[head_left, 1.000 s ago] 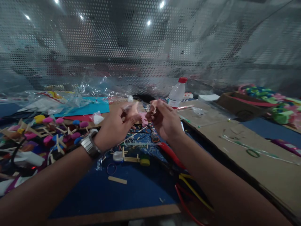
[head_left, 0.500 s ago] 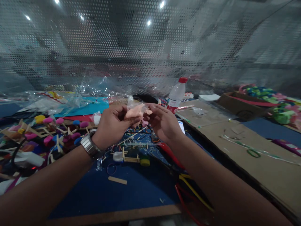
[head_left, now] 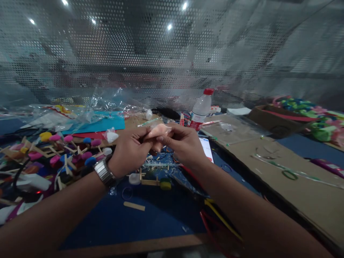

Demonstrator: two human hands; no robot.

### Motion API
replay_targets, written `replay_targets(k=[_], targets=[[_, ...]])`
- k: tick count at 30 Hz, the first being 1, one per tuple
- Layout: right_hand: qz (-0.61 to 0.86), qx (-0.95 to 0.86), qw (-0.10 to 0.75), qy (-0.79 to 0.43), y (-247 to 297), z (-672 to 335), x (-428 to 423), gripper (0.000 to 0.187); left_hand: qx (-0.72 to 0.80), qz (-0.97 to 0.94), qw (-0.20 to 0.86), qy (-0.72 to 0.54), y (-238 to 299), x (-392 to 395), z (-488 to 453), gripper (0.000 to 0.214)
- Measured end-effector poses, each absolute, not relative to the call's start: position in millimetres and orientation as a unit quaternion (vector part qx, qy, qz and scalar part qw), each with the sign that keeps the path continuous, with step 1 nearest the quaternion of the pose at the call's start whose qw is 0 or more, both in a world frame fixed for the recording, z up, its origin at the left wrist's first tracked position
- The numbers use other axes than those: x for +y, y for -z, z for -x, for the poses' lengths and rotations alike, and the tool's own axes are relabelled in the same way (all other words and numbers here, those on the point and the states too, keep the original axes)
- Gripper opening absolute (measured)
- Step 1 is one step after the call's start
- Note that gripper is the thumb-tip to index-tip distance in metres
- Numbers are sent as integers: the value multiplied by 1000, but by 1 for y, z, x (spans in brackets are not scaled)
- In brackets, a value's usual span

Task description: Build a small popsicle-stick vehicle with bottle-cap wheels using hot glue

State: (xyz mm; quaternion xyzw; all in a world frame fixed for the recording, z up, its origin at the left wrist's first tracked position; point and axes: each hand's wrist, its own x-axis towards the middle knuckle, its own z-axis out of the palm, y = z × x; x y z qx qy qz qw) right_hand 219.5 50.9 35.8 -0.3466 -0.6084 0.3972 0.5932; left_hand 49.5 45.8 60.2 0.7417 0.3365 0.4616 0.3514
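Both of my hands meet above the middle of the blue mat [head_left: 113, 218]. My left hand [head_left: 131, 150], with a metal watch [head_left: 104, 172] on the wrist, pinches a small peach-pink soft piece [head_left: 158, 130] in clear wrap. My right hand [head_left: 185, 145] closes its fingertips on the same piece from the right. Below the hands lies a small frame of wooden sticks with a white cap and a yellow cap [head_left: 165, 185].
Stick-and-cap pieces in pink, blue and yellow [head_left: 67, 150] crowd the left. A plastic bottle with a red cap [head_left: 200, 107] stands behind the hands, a lit phone [head_left: 206, 148] beside my right wrist. Cardboard sheets [head_left: 295, 172] lie right; red and yellow wires [head_left: 217, 218] lie near. A perforated screen [head_left: 172, 53] closes the back.
The hands have drawn together and dropped slightly. The peach-pink piece, held first by the left hand, is now pinched by both. The phone screen has come into view.
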Motion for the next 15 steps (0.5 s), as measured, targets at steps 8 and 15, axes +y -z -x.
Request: replay_targets(k=[8, 15], targets=[[317, -565, 637, -417, -40, -217, 44, 24, 331, -812, 216, -430, -64, 39, -51, 25], [318, -599, 640, -362, -42, -221, 48, 31, 325, -810, 224, -434, -66, 42, -47, 30]])
